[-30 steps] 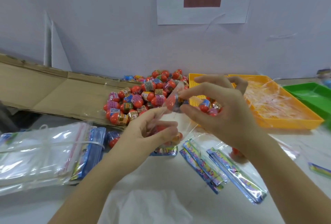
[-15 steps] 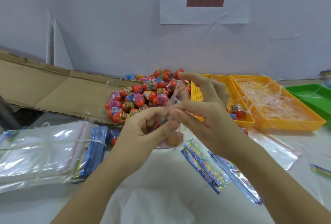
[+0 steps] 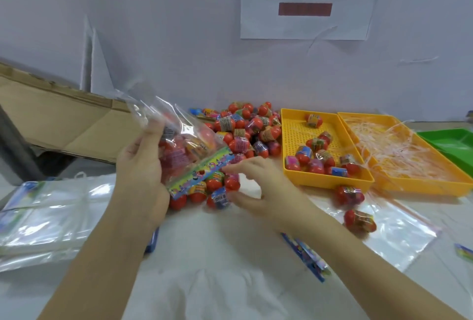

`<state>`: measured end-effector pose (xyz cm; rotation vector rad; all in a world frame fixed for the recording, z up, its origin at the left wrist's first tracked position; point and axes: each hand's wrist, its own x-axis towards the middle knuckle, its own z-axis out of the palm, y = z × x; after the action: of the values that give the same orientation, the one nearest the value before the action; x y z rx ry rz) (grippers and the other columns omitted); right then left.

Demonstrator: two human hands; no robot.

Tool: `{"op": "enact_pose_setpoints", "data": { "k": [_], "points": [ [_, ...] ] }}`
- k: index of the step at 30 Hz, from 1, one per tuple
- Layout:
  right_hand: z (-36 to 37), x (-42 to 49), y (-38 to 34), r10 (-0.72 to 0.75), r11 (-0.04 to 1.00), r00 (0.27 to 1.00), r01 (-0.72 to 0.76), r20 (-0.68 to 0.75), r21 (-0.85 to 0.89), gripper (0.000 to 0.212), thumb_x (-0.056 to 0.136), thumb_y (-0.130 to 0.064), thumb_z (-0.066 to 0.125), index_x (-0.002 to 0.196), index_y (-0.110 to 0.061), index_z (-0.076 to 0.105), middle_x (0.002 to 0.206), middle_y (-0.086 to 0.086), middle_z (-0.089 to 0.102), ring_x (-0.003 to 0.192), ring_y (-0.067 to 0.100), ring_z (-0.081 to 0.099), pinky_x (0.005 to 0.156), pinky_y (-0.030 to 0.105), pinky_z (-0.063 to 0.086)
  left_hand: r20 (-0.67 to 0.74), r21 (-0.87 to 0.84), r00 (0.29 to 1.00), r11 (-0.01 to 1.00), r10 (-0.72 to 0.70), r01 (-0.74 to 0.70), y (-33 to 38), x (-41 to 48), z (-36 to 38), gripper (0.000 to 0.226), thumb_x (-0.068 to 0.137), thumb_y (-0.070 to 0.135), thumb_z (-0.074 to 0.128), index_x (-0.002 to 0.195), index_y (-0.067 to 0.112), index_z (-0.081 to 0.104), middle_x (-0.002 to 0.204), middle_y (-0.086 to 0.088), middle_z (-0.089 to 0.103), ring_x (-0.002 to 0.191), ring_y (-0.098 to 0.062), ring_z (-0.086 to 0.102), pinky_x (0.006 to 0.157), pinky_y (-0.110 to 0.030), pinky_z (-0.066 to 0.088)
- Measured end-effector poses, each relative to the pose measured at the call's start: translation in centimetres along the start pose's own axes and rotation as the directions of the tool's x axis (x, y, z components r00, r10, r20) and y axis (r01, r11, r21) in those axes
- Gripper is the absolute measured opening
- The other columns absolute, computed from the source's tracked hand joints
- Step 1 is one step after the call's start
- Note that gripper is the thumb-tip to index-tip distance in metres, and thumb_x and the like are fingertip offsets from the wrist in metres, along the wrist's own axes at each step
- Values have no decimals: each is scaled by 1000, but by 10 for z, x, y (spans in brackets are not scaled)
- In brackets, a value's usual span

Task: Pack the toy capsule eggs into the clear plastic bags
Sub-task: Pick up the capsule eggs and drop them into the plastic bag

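My left hand (image 3: 143, 171) holds up a clear plastic bag (image 3: 179, 145), tilted, with several red capsule eggs and a colourful card strip inside it. My right hand (image 3: 258, 186) is just right of the bag, low over the table, fingers spread beside a small cluster of loose eggs (image 3: 220, 196); it grips nothing that I can see. The main pile of red toy capsule eggs (image 3: 245, 125) lies behind both hands against the wall.
A yellow tray (image 3: 327, 182) at the right holds several eggs. A second yellow tray (image 3: 422, 189) holds plastic strips, with a green tray (image 3: 450, 140) beyond. Stacked clear bags (image 3: 38, 217) lie left, cardboard (image 3: 64, 120) behind, card strips (image 3: 307, 255) and loose eggs (image 3: 359, 220) at the right.
Both hands were pinching the bag together at the centre. Now my left hand alone holds it, shifted left, and my right hand has let go and dropped toward the loose eggs.
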<state>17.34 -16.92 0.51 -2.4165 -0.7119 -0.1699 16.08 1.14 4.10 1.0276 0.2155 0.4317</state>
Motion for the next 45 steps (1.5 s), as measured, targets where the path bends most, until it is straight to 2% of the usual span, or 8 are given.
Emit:
{"op": "enact_pose_setpoints", "data": {
  "k": [5, 8, 13, 19, 25, 30, 40, 45],
  "points": [
    [12, 13, -9, -138, 916, 985, 167, 104, -364, 42, 88, -46, 61, 127, -32, 57, 125, -5, 51, 109, 16, 47, 85, 29, 37, 31, 53, 999, 998, 17, -19, -9, 4, -3, 30, 85, 34, 66, 61, 22, 76, 69, 1, 74, 65, -15, 73, 56, -33, 59],
    [-7, 25, -4, -4, 999, 994, 10, -110, 46, 24, 83, -43, 68, 104, -31, 69, 97, -12, 57, 83, -1, 50, 72, 16, 41, 64, 111, 994, 989, 91, -98, -13, 4, -5, 25, 73, 38, 67, 83, 17, 74, 76, 1, 76, 71, -13, 72, 67, -31, 60],
    [-55, 35, -4, 272, 769, 890, 29, -367, 639, 28, 70, -47, 77, 92, -31, 68, 86, -8, 72, 73, 2, 65, 59, 14, 47, 125, 196, 983, 968, 132, -155, -16, 3, -5, 31, 72, 40, 67, 95, 19, 73, 79, 3, 77, 71, -11, 73, 55, -22, 56],
    [-76, 23, -41, -133, 551, 905, 407, -405, 728, 19, 82, -19, 60, 100, -16, 64, 91, -11, 74, 84, 3, 69, 73, 15, 50, 344, 350, 929, 900, 135, -260, -31, -11, 1, 26, 67, 52, 70, 91, 43, 75, 80, -11, 73, 75, -17, 71, 58, -37, 60],
    [-67, 18, -49, -144, 980, 923, 184, -356, 81, 20, 76, -44, 61, 93, -36, 65, 105, -24, 54, 111, 7, 49, 99, 43, 39, 439, 410, 880, 831, 182, -376, -35, -20, 6, 23, 78, 58, 67, 90, 39, 74, 76, -24, 61, 65, -31, 57, 67, -62, 54],
    [-79, 20, -42, -50, 994, 929, 83, -368, 74, 16, 69, -53, 55, 82, -44, 59, 104, -25, 48, 110, 3, 41, 102, 42, 34, 445, 333, 888, 899, 115, -283, -36, -18, 4, 18, 74, 45, 68, 91, 43, 76, 80, -2, 76, 76, -16, 74, 64, -28, 60],
    [-90, 18, -40, -9, 995, 946, 41, -323, 93, 16, 65, -55, 53, 74, -42, 57, 96, -21, 52, 103, 7, 49, 97, 42, 38, 475, 357, 876, 891, 86, -281, -36, -20, 4, 30, 75, 56, 61, 99, 43, 74, 87, -2, 75, 82, -22, 73, 66, -28, 60],
    [-100, 17, -36, -4, 985, 911, 75, -411, 157, 18, 64, -53, 58, 77, -41, 59, 92, -18, 57, 94, 2, 52, 78, 15, 37, 445, 356, 894, 906, 53, -231, -37, -20, 5, 40, 76, 49, 63, 106, 24, 70, 88, 1, 76, 79, -14, 74, 64, -32, 62]
  ]
}}
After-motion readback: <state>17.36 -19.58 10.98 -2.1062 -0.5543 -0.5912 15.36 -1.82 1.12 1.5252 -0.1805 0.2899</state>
